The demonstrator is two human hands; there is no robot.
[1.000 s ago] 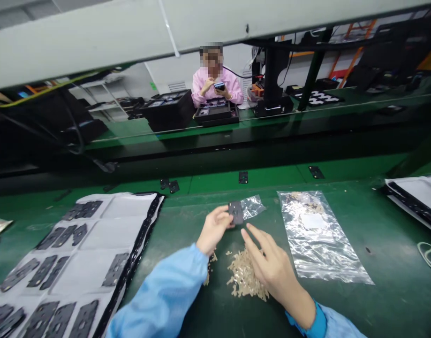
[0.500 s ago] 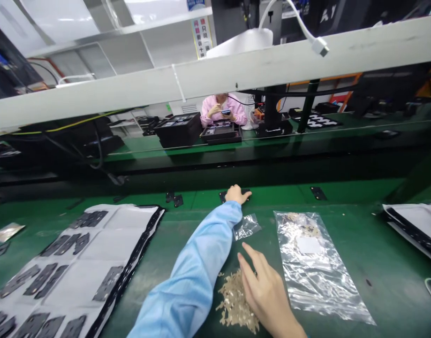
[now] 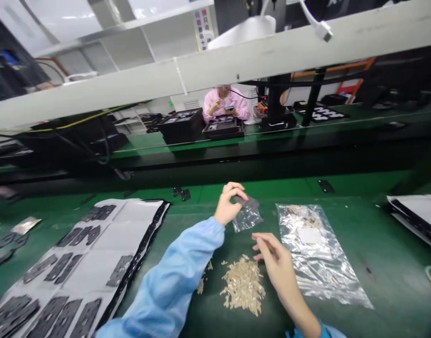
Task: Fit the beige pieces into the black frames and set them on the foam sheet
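Note:
My left hand [image 3: 230, 203] pinches a dark flat plate [image 3: 249, 205] with cut-outs at the far side of the bench. The plate is above a small clear plastic bag [image 3: 245, 220] and hides part of it. My right hand [image 3: 276, 263] is open, its fingers loosely bent and apart, with nothing seen in them. It hovers beside a heap of small tan pieces [image 3: 243, 285]; a few more lie near my left sleeve. Right of that hand lies a large clear bag [image 3: 317, 253] with tan pieces and a white label.
At left, a white cloth-like sheet [image 3: 109, 234] with a black edge carries rows of dark plates [image 3: 62, 267]. More plates [image 3: 182, 193] lie along the back, one [image 3: 325, 186] at right. A beam [image 3: 131, 77] crosses above. Opposite sits a person in pink [image 3: 225, 105].
My left hand has lifted a dark plate from the back strip and drawn it slightly nearer. My right hand has moved right, off the tan heap, uncovering it.

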